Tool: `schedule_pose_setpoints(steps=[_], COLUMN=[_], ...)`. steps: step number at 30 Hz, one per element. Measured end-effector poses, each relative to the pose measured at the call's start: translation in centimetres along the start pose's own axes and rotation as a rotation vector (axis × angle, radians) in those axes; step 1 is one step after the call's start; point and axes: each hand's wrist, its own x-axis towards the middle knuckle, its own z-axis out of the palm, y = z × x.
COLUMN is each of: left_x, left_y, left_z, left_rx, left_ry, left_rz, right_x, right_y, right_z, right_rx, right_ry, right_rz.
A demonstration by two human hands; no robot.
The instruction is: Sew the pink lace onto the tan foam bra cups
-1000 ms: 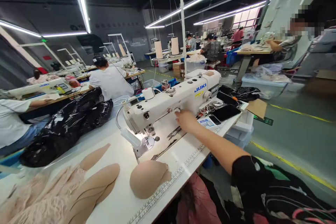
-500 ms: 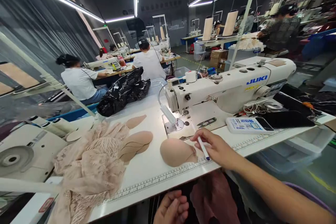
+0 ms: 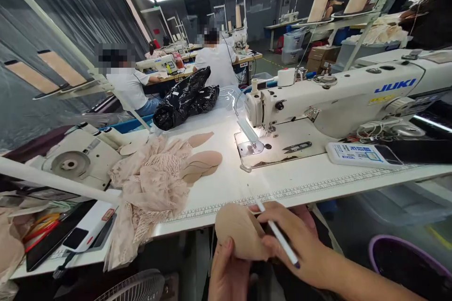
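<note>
The room is a sewing workshop with dark walls and strip lights, and a white table [image 3: 226, 190] runs across the foreground. At the table's near edge, the left hand [image 3: 226, 268] has its grip closed around a beige molded cup [image 3: 235, 233], the thumb pressed on its outer surface. The right hand [image 3: 300, 235] pinches a white pen [image 3: 277, 235] between thumb and fingers, its purple end toward the wrist and its other end slanting up past the cup's right edge.

Just beyond the cup, a printed ruler strip [image 3: 282, 194] follows the table's edge. Farther in, a pair of thread snips [image 3: 297, 147] lies on the bed of a white sewing machine [image 3: 353, 89], whose lamp lights the needle plate. A white case with blue print [image 3: 362, 154] lies to the right of the snips.

Left of the cup are a small overlapping stack of beige cups [image 3: 203, 163], a flat beige piece [image 3: 201, 139] behind it, and a heap of pale pink lace [image 3: 151, 181]. A shiny black plastic bag [image 3: 187, 99] sits past the table's far side. Beyond it, two people in white tops [image 3: 216, 63] sit at another row of machines.
</note>
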Motion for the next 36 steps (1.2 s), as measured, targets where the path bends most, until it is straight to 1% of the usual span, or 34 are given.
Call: schedule_pose_setpoints(steps=[1,3,5,6,8,10,12,15,17,20,22,24,26,28,32,36], left_x=[-0.6,-1.6,-2.1,-2.1,-1.9,-1.6,-1.5,-1.8,-2.2,-2.8,-3.0,-3.0,-3.0,-3.0,-3.2,-3.2], left_y=[0.1,0.1,-0.5,-0.9,-2.0,-2.8,-3.0,-2.2,-1.4,-0.8,-0.8,-1.1,-1.2,-1.3,-1.1,-0.8], left_z=[-0.2,-0.4,-0.6,-0.7,-0.9,-1.4,-1.9,-2.5,-2.5,-2.1,-1.8,-1.5,-1.3,-1.0,-0.7,-0.1], left_rx=[0.028,0.091,0.140,0.153,0.165,0.174,0.178,0.187,0.210,0.251,0.267,0.270,0.273,0.279,0.309,0.322], left_ry=[-0.030,-0.084,-0.125,-0.140,-0.161,-0.179,-0.186,-0.146,-0.111,-0.088,-0.086,-0.095,-0.113,-0.139,-0.170,-0.142], left_rz=[-0.027,-0.108,-0.214,-0.259,-0.330,-0.353,-0.344,-0.295,-0.252,-0.217,-0.193,-0.145,-0.102,-0.078,-0.019,0.016], right_x=[-0.2,-0.6,-1.0,-1.2,-1.5,-1.8,-2.0,-2.4,-2.8,-3.6,-4.2,-4.5,-4.5,-4.2,-3.6,-3.4], right_y=[0.0,0.1,0.1,0.0,-0.2,-0.4,-0.6,-0.6,-0.5,-0.2,0.1,0.4,0.5,0.6,0.5,0.6], right_z=[-0.2,-0.2,0.3,0.7,1.5,1.9,1.7,1.1,0.8,1.0,1.3,1.3,0.9,0.2,-0.9,-0.7], right_rx=[0.102,0.355,0.606,0.690,0.762,0.775,0.766,0.705,0.640,0.573,0.605,0.727,0.854,0.912,0.903,0.849], right_ry=[0.026,0.022,0.008,0.017,0.058,0.080,0.101,0.226,0.283,0.323,0.413,0.488,0.490,0.472,0.453,0.431], right_rz=[0.071,0.207,0.277,0.293,0.299,0.284,0.266,0.244,0.239,0.260,0.299,0.363,0.419,0.458,0.541,0.615])
